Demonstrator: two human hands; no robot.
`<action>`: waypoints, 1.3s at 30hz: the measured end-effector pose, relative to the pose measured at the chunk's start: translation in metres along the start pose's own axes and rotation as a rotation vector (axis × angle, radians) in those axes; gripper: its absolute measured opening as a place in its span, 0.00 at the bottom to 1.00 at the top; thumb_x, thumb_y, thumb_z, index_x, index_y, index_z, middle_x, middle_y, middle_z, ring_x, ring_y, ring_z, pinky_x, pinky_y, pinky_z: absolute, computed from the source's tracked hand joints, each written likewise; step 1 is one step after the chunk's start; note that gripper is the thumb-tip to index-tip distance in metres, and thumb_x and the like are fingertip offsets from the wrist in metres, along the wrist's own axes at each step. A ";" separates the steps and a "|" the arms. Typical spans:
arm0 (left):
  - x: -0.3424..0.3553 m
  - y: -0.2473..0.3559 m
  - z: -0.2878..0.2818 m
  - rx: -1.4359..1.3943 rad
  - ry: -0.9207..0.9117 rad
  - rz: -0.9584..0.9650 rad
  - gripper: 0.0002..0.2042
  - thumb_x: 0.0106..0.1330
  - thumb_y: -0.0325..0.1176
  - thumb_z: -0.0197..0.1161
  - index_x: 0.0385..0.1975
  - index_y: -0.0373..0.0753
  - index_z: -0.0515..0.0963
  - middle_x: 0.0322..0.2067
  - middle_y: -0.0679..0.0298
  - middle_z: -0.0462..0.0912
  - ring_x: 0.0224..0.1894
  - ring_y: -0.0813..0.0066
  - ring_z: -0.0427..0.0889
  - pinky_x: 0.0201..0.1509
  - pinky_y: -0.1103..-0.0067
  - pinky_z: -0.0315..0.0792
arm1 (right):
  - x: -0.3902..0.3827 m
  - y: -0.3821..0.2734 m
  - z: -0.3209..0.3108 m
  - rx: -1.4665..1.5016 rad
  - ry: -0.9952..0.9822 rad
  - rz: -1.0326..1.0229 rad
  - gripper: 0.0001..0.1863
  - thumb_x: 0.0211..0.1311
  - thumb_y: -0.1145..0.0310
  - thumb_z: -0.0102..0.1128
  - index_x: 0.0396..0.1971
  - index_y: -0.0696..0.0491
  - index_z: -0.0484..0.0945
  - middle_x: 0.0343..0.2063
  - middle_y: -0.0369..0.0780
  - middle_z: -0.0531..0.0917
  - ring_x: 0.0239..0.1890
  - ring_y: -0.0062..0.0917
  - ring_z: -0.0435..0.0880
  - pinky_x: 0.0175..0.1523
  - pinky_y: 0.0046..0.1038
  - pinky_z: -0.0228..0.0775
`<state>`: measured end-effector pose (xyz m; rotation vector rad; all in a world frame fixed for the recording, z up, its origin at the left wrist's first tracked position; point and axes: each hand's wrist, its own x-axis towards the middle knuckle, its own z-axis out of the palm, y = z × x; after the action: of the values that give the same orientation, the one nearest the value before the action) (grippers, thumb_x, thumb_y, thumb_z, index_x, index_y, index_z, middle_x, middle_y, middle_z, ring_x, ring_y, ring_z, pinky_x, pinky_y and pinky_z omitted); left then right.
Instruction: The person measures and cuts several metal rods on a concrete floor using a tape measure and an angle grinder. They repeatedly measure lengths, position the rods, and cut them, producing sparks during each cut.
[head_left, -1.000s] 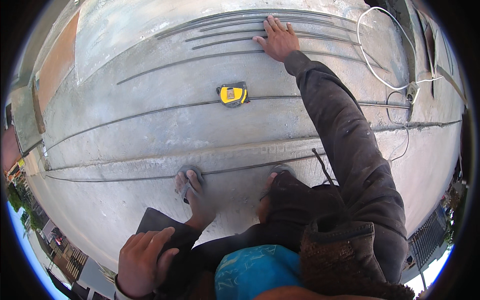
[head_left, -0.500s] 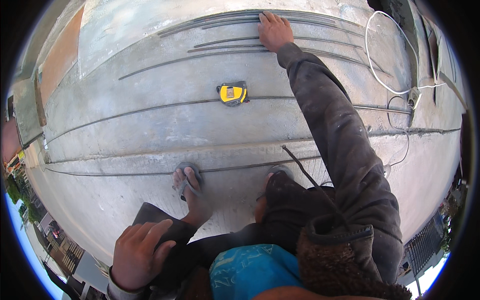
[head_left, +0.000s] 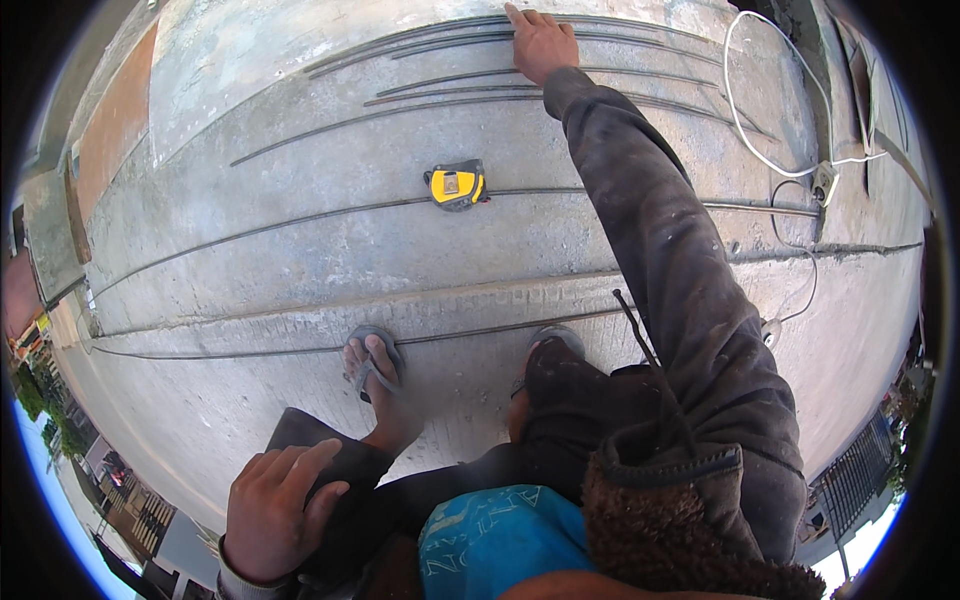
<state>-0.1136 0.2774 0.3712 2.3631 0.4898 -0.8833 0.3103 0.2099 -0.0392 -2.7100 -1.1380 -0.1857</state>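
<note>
My right hand (head_left: 543, 45) reaches to the far side of the concrete, over a group of thin steel rods (head_left: 425, 42). Its index finger is stretched out at the farthest rod, and the other fingers are partly bent; nothing shows gripped in them. My left hand (head_left: 275, 510) lies on my bent left knee, holding nothing, with its fingers loosely extended. Between the rods and my feet sits a yellow and black tape measure (head_left: 455, 185). One long rod (head_left: 300, 217) runs from both sides of it, partly covered by my right sleeve.
Another long rod (head_left: 260, 354) passes by my sandalled feet (head_left: 375, 362), along a low concrete step (head_left: 440, 302). At the right, a white cable (head_left: 733, 90) loops to a socket box (head_left: 823, 184). A brown board (head_left: 118, 120) lies at the far left.
My right hand has shifted slightly farther away, and its index finger now points out at the farthest rod. My left hand stays on the knee.
</note>
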 end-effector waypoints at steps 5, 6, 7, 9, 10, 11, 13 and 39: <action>-0.003 -0.002 0.003 0.013 0.019 0.003 0.18 0.56 0.28 0.66 0.48 0.34 0.75 0.31 0.56 0.81 0.31 0.57 0.79 0.36 0.68 0.72 | 0.008 0.019 -0.013 -0.095 -0.212 -0.057 0.18 0.61 0.69 0.53 0.52 0.49 0.76 0.53 0.42 0.76 0.60 0.36 0.72 0.61 0.40 0.65; -0.002 -0.002 0.003 0.011 0.023 0.009 0.18 0.56 0.28 0.66 0.48 0.34 0.75 0.31 0.56 0.81 0.31 0.58 0.79 0.36 0.68 0.72 | 0.007 0.029 -0.002 -0.092 -0.128 -0.073 0.18 0.61 0.69 0.53 0.51 0.49 0.77 0.53 0.41 0.77 0.59 0.35 0.72 0.61 0.40 0.66; -0.002 -0.002 0.003 0.009 0.027 0.016 0.18 0.56 0.28 0.66 0.48 0.35 0.75 0.31 0.56 0.81 0.31 0.58 0.79 0.36 0.68 0.72 | 0.005 0.040 0.014 -0.090 -0.044 -0.090 0.17 0.61 0.69 0.53 0.50 0.49 0.77 0.53 0.41 0.77 0.59 0.35 0.72 0.61 0.40 0.66; -0.003 -0.002 0.003 0.005 0.020 -0.010 0.18 0.57 0.30 0.66 0.47 0.35 0.76 0.32 0.56 0.81 0.32 0.58 0.79 0.36 0.68 0.72 | 0.006 0.034 0.023 -0.072 -0.050 -0.117 0.15 0.61 0.69 0.53 0.48 0.49 0.78 0.52 0.41 0.77 0.59 0.34 0.73 0.60 0.40 0.67; -0.004 -0.002 0.003 0.006 0.006 -0.027 0.17 0.59 0.33 0.65 0.47 0.35 0.75 0.33 0.56 0.81 0.33 0.58 0.80 0.37 0.68 0.72 | 0.008 0.027 0.007 -0.069 -0.138 -0.117 0.15 0.61 0.69 0.53 0.48 0.49 0.78 0.52 0.40 0.77 0.58 0.34 0.73 0.59 0.40 0.68; -0.006 -0.002 0.003 0.007 -0.007 -0.045 0.17 0.60 0.35 0.65 0.47 0.35 0.75 0.34 0.56 0.82 0.33 0.58 0.80 0.37 0.68 0.72 | 0.008 0.018 -0.003 -0.067 -0.226 -0.119 0.14 0.62 0.69 0.52 0.47 0.49 0.78 0.53 0.40 0.77 0.58 0.33 0.74 0.59 0.40 0.68; -0.007 -0.003 0.003 0.001 0.003 -0.036 0.17 0.60 0.35 0.65 0.47 0.35 0.75 0.35 0.56 0.82 0.34 0.58 0.80 0.37 0.68 0.72 | 0.006 0.022 0.004 -0.106 -0.155 -0.151 0.14 0.63 0.69 0.51 0.48 0.48 0.78 0.52 0.40 0.78 0.57 0.33 0.75 0.56 0.41 0.70; 0.000 0.000 -0.004 0.055 0.014 0.080 0.17 0.66 0.33 0.59 0.55 0.38 0.73 0.36 0.52 0.80 0.36 0.52 0.78 0.40 0.65 0.72 | -0.012 0.052 -0.026 0.314 -0.233 -0.174 0.15 0.56 0.64 0.67 0.43 0.46 0.77 0.41 0.38 0.79 0.45 0.35 0.81 0.50 0.37 0.74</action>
<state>-0.1123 0.2799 0.3733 2.4222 0.3784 -0.8540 0.3383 0.1596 -0.0230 -2.4009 -1.3390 0.2692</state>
